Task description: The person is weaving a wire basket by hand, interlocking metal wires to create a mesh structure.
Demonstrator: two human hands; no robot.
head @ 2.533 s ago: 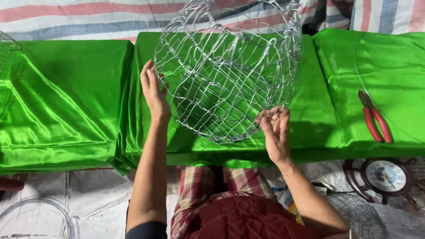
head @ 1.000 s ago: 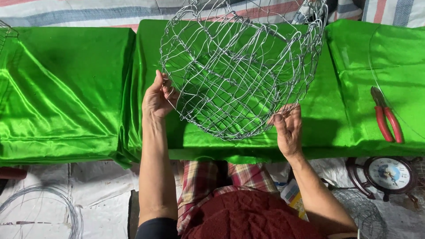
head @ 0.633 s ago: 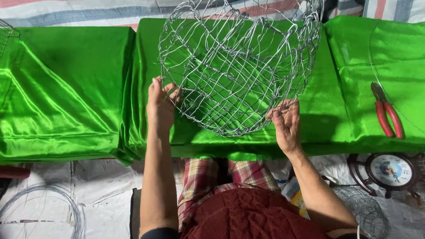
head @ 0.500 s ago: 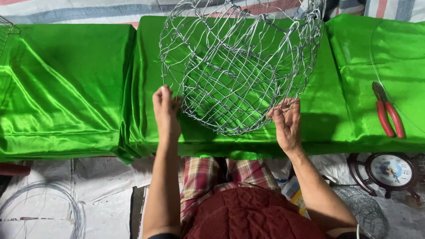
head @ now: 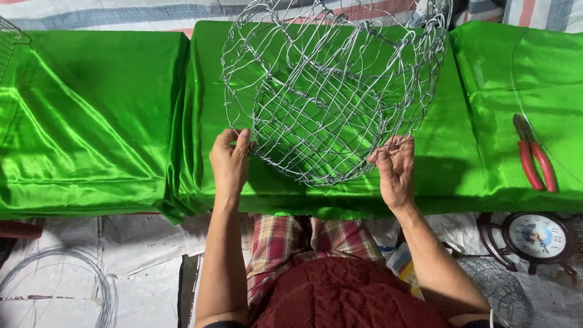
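Observation:
A round wire mesh basket (head: 328,85) is tilted above a table draped in shiny green cloth (head: 103,121), its open side facing away. My left hand (head: 231,161) grips the wire at the basket's lower left. At the lower right, my right hand (head: 395,170) pinches the wire between its fingers. Both hands hold the basket near the table's front edge.
Red-handled pliers (head: 534,155) lie on the cloth at the right. Another wire frame (head: 12,36) peeks in at the far left. On the floor sit a coil of wire (head: 61,285), a round clock (head: 537,234) and a second mesh piece (head: 498,291).
My left hand has slid down the basket's left side to its lower edge. The right hand has kept its grip, and the basket has turned slightly.

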